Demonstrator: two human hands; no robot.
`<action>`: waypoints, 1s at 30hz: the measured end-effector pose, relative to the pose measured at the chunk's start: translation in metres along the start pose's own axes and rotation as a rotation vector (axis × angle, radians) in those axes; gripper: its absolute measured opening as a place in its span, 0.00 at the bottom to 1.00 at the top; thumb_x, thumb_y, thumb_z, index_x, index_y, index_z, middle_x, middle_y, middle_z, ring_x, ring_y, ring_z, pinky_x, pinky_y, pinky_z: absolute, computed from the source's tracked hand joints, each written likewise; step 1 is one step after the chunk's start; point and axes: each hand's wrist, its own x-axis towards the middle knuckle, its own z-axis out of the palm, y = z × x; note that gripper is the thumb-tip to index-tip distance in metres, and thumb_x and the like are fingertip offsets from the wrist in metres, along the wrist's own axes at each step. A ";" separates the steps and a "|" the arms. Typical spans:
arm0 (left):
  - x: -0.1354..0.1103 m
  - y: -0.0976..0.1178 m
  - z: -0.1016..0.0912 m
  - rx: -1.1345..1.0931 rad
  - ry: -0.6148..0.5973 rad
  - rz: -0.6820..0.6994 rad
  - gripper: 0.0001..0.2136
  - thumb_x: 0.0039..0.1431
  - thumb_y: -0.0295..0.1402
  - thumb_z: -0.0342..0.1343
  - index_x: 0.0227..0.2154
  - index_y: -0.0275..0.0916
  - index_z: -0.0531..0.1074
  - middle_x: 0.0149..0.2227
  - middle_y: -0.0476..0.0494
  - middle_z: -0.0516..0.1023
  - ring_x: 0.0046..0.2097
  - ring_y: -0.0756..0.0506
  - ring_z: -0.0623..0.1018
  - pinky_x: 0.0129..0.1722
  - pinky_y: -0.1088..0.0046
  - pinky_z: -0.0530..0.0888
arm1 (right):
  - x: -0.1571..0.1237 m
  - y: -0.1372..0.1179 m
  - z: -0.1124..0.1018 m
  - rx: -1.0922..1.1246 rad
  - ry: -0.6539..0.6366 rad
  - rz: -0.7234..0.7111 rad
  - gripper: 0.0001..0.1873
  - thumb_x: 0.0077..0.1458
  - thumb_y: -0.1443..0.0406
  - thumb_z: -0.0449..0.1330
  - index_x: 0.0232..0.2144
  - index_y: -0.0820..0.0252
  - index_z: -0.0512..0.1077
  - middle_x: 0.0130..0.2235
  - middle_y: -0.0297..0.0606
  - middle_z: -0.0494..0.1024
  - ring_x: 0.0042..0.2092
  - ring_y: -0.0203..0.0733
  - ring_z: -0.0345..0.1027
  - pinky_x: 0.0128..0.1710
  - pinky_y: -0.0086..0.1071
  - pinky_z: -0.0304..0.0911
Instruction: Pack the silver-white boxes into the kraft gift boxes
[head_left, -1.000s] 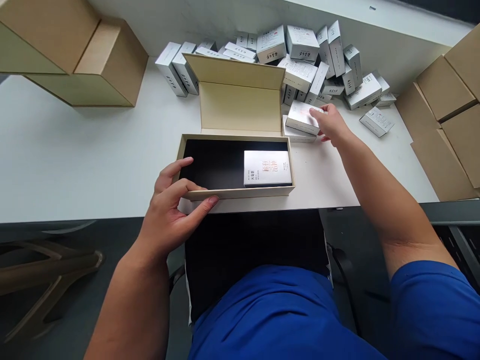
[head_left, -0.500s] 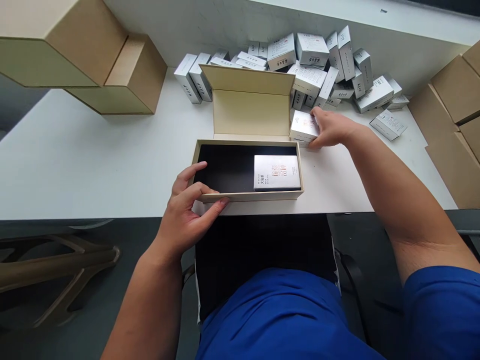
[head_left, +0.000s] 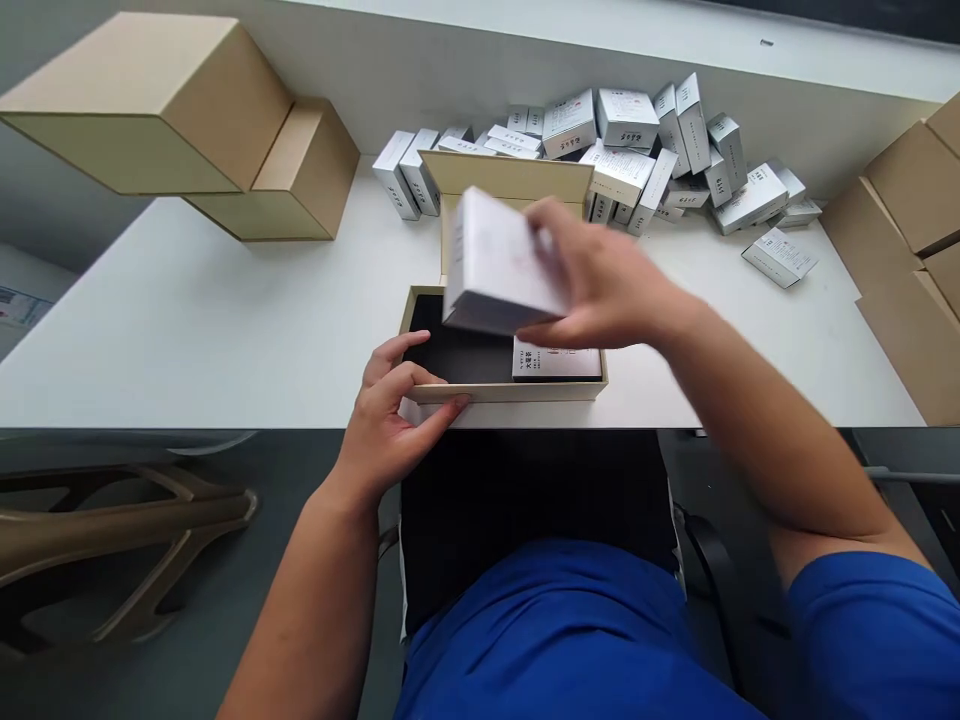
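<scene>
A long cream gift box with a black inside lies near the table's front edge, its lid standing up at the back. My left hand grips the box's front left rim, thumb on the outer wall and fingers reaching over the inside. One white carton with printed lettering lies in the right end of the box. Above the box, my right hand holds a second white carton by its right end, tilted and slightly blurred. This carton covers part of the lid and of the one below.
Behind the gift box, several small white cartons are heaped against the wall. A single carton lies apart at right. Large tan boxes are stacked at left, and brown cardboard boxes stand at the right end.
My right hand has lifted a white carton from beside the gift box's right back corner and carried it left, over the box. My left hand keeps its hold on the rim.
</scene>
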 end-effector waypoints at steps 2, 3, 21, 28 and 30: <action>-0.004 -0.001 0.004 -0.005 0.050 -0.010 0.18 0.60 0.40 0.70 0.47 0.45 0.71 0.65 0.37 0.72 0.71 0.33 0.71 0.71 0.46 0.71 | 0.016 -0.019 0.016 0.003 -0.076 -0.038 0.40 0.45 0.57 0.75 0.58 0.55 0.65 0.54 0.45 0.80 0.50 0.56 0.73 0.47 0.43 0.68; -0.006 0.000 0.005 -0.006 0.061 -0.024 0.22 0.59 0.40 0.71 0.51 0.46 0.68 0.66 0.36 0.70 0.72 0.33 0.70 0.71 0.46 0.71 | 0.023 -0.025 0.022 0.001 -0.104 -0.047 0.38 0.44 0.58 0.75 0.56 0.55 0.66 0.54 0.46 0.80 0.51 0.56 0.73 0.46 0.42 0.67; 0.028 0.036 -0.037 0.223 -0.071 0.182 0.32 0.65 0.51 0.64 0.66 0.42 0.67 0.68 0.29 0.74 0.76 0.26 0.64 0.75 0.39 0.64 | 0.047 -0.037 0.050 0.000 -0.357 -0.007 0.36 0.44 0.55 0.73 0.55 0.53 0.72 0.46 0.40 0.85 0.50 0.56 0.76 0.62 0.52 0.66; 0.069 0.031 -0.014 0.276 -0.314 0.097 0.26 0.66 0.52 0.55 0.60 0.45 0.75 0.65 0.36 0.78 0.74 0.23 0.67 0.73 0.32 0.60 | 0.017 -0.005 0.032 0.204 -0.096 -0.130 0.30 0.54 0.58 0.68 0.59 0.52 0.72 0.57 0.44 0.81 0.59 0.55 0.72 0.60 0.46 0.67; 0.077 0.030 -0.005 0.232 -0.317 0.129 0.21 0.65 0.51 0.55 0.55 0.48 0.78 0.63 0.40 0.80 0.75 0.25 0.66 0.75 0.34 0.55 | 0.001 0.027 0.020 0.234 0.035 -0.088 0.31 0.59 0.60 0.63 0.64 0.50 0.69 0.61 0.42 0.78 0.62 0.54 0.71 0.60 0.46 0.67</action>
